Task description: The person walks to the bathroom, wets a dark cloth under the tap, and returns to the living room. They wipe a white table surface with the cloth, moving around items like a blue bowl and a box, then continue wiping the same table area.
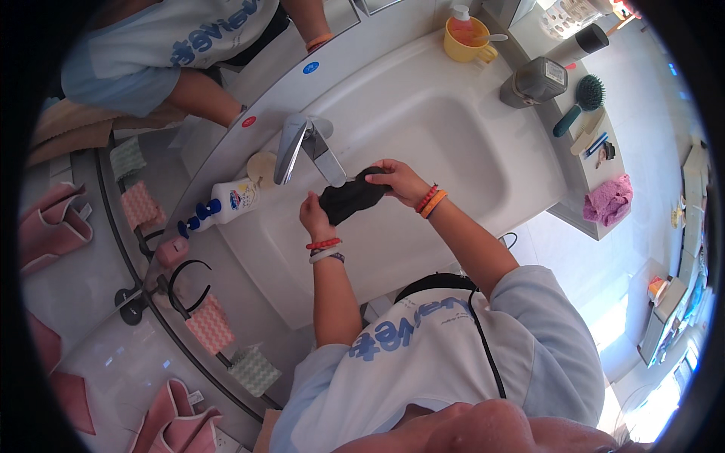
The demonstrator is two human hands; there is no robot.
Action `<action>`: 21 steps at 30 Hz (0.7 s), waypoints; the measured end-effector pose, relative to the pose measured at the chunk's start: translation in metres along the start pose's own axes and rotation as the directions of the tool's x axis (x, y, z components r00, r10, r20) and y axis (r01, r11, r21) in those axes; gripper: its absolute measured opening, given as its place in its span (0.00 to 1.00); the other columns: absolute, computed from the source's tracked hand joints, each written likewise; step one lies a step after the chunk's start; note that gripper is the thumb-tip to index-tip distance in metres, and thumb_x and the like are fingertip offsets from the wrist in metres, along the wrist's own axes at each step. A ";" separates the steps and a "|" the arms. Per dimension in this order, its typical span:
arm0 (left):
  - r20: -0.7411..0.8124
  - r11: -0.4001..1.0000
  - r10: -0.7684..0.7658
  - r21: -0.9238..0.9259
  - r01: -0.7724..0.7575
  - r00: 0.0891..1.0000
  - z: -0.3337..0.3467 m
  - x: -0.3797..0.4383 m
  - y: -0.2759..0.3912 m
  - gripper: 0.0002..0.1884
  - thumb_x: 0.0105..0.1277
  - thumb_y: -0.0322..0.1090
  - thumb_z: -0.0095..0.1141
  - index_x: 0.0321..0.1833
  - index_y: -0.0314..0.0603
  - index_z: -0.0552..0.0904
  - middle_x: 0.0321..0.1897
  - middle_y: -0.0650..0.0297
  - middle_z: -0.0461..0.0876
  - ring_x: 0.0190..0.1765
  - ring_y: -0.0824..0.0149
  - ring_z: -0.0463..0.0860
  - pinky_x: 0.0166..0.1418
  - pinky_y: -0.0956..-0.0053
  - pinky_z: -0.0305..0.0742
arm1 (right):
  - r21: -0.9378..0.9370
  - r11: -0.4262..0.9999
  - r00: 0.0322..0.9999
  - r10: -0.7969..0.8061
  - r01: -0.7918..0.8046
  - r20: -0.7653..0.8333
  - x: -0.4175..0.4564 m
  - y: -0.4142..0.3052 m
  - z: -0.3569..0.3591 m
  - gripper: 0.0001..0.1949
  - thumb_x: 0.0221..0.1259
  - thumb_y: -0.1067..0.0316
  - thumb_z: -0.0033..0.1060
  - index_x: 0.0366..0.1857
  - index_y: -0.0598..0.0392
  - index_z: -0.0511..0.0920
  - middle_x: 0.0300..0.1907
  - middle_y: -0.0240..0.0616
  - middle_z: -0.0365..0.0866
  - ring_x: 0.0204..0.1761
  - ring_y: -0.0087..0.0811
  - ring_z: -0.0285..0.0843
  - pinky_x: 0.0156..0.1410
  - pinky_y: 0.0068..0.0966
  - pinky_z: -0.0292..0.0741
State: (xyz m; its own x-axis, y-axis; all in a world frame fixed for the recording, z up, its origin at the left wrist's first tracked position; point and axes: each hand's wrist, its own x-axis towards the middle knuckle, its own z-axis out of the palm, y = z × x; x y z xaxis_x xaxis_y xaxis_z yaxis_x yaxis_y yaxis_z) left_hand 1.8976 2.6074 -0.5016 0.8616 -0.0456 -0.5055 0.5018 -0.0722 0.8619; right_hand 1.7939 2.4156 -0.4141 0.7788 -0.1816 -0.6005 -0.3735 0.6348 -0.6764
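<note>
A black piece of cloth (pixel 350 198), perhaps a sock, is stretched between my two hands above the white washbasin (pixel 453 136). My left hand (pixel 316 217) grips its left end, with the fingers curled in. The right end is pinched by the thumb and fingers of my right hand (pixel 401 182). Just above the cloth is the spout of a chrome single-lever faucet (pixel 310 148), its tip very near or touching the fabric. I cannot make out any running water. Part of the basin's bowl is hidden behind the cloth and my forearms.
Left of the faucet, a white blue-topped pump bottle (pixel 235 201) lies tilted in view beside a pale round object (pixel 262 168). A yellow mug (pixel 465 48) stands at the far corner. Along the right ledge are a grey container (pixel 535 82), a green hairbrush (pixel 589 93) and a pink cloth (pixel 608 200).
</note>
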 end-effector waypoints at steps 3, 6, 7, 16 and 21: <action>0.227 0.949 0.236 0.157 -0.275 0.945 0.009 -0.002 -0.003 0.15 0.69 0.42 0.54 0.44 0.35 0.78 0.38 0.63 0.81 0.42 0.70 0.78 0.47 0.76 0.72 | -0.030 0.992 0.992 -0.124 0.124 0.012 0.012 0.010 0.015 0.19 0.57 0.73 0.63 0.53 0.59 0.74 0.42 0.34 0.79 0.43 0.21 0.76 0.45 0.19 0.74; 0.488 1.000 0.011 -0.001 -0.012 0.873 0.031 -0.034 0.038 0.14 0.71 0.42 0.50 0.49 0.38 0.77 0.38 0.67 0.79 0.42 0.72 0.77 0.47 0.79 0.71 | -0.320 0.888 0.939 -0.344 0.330 0.011 0.025 0.038 0.028 0.23 0.57 0.75 0.60 0.58 0.61 0.71 0.46 0.36 0.79 0.47 0.24 0.77 0.51 0.22 0.75; 0.549 0.963 -0.080 -0.172 0.206 0.832 0.035 -0.042 0.044 0.14 0.71 0.42 0.49 0.49 0.39 0.77 0.38 0.68 0.78 0.42 0.72 0.77 0.47 0.78 0.72 | -0.271 0.894 0.934 -0.334 0.358 0.130 0.021 0.039 0.034 0.25 0.56 0.77 0.57 0.61 0.61 0.69 0.50 0.39 0.78 0.51 0.27 0.77 0.55 0.25 0.75; 0.429 0.995 0.102 -0.047 -0.091 0.897 0.057 -0.079 0.049 0.09 0.70 0.35 0.52 0.47 0.38 0.76 0.39 0.65 0.81 0.35 0.73 0.80 0.33 0.78 0.76 | 0.172 0.983 0.979 -0.023 0.058 -0.201 0.024 0.055 -0.002 0.15 0.65 0.57 0.54 0.45 0.57 0.75 0.36 0.35 0.78 0.36 0.28 0.78 0.37 0.23 0.78; 0.428 0.846 0.385 0.190 -0.498 0.818 0.069 -0.115 0.034 0.15 0.63 0.44 0.62 0.36 0.37 0.80 0.26 0.64 0.81 0.29 0.69 0.80 0.30 0.73 0.71 | 0.482 0.865 0.965 0.227 -0.138 -0.131 0.064 0.078 -0.008 0.23 0.61 0.40 0.54 0.38 0.52 0.76 0.27 0.35 0.75 0.28 0.31 0.75 0.33 0.32 0.74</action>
State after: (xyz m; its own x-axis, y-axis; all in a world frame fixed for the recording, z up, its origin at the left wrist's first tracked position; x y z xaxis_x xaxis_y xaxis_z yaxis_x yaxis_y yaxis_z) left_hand 1.8107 2.5410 -0.4166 0.8651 -0.4919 -0.0986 -0.0186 -0.2279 0.9735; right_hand 1.8107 2.4474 -0.5083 0.6007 -0.1294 -0.7889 -0.1874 0.9365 -0.2964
